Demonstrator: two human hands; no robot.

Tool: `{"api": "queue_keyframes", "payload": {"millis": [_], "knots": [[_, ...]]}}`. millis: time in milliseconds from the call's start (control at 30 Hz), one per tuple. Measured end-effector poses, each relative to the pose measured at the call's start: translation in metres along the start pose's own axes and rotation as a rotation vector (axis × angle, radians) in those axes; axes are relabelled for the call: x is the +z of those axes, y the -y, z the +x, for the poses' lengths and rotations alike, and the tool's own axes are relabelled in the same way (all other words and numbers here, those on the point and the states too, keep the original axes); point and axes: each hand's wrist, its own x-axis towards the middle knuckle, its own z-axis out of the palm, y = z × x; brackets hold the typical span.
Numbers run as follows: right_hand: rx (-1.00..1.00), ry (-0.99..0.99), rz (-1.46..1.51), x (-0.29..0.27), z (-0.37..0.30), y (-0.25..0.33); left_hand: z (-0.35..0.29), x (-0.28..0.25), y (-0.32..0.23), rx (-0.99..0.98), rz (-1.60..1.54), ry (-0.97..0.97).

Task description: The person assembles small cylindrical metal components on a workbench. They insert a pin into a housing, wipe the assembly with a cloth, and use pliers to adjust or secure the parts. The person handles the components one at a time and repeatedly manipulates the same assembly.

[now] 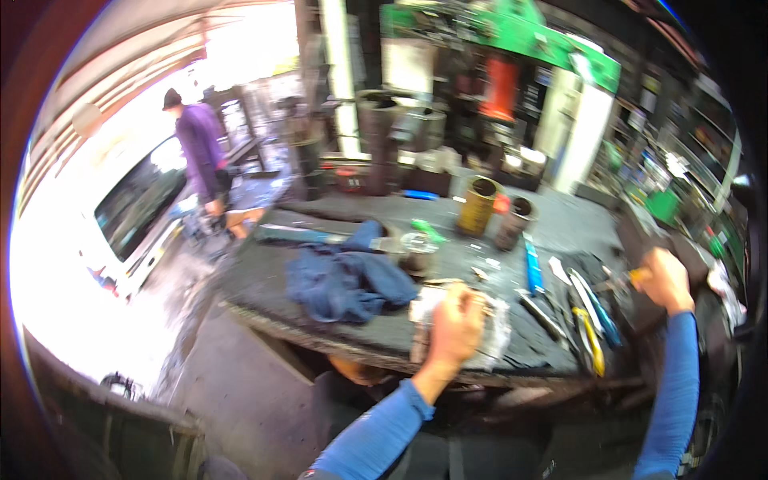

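Note:
My left hand (458,326) rests over a whitish cloth or paper (498,340) at the bench's front edge. Its fingers are curled together, and what they grip is blurred and mostly hidden. Out to the right, my right hand (666,280) is closed round a tool with an orange handle (639,275); its thin end points left, too smeared to name the kind. Between my hands lie a yellow-handled tool (592,344), a blue-handled tool (608,326) and several other hand tools. A crumpled dark blue cloth (344,280) lies left of my left hand.
On the dark workbench (264,308) stand a yellowish can (478,206), a brown cylinder (516,224) and a clear jar (418,252). A blue tube-like object (533,266) lies near them. Behind rises a green-framed machine (544,44). A person in purple (200,148) stands far left.

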Motion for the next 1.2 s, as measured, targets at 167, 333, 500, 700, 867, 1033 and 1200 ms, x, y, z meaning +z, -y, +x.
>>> {"api": "queue_keyframes", "payload": {"millis": [167, 333, 500, 700, 867, 1033, 1200], "knots": [[-0.12, -0.004, -0.199, 0.031, -0.002, -0.035, -0.004, 0.017, -0.002, -0.041, -0.208, 0.019], [-0.221, -0.636, -0.121, 0.037, -0.004, -0.039, -0.003, 0.022, -0.009, -0.02, -0.128, 0.042], [0.31, -0.593, 0.627, 0.02, 0.021, 0.018, 0.002, 0.002, -0.001, 0.139, 0.177, 0.005], [0.19, -0.299, 2.048, -0.016, -0.008, 0.059, 0.009, 0.0, 0.005, -0.028, -0.255, -0.062], [-0.049, -0.307, 2.442, 0.015, -0.117, 0.083, 0.006, 0.005, -0.005, 0.031, 0.063, -0.036], [-0.564, -0.087, 2.571, 0.058, -0.18, 0.149, 0.003, 0.01, 0.005, -0.115, -0.426, 0.077], [-0.156, 0.14, 2.838, 0.042, -0.226, 0.183, 0.004, 0.006, 0.003, -0.127, -0.509, 0.044]]}}
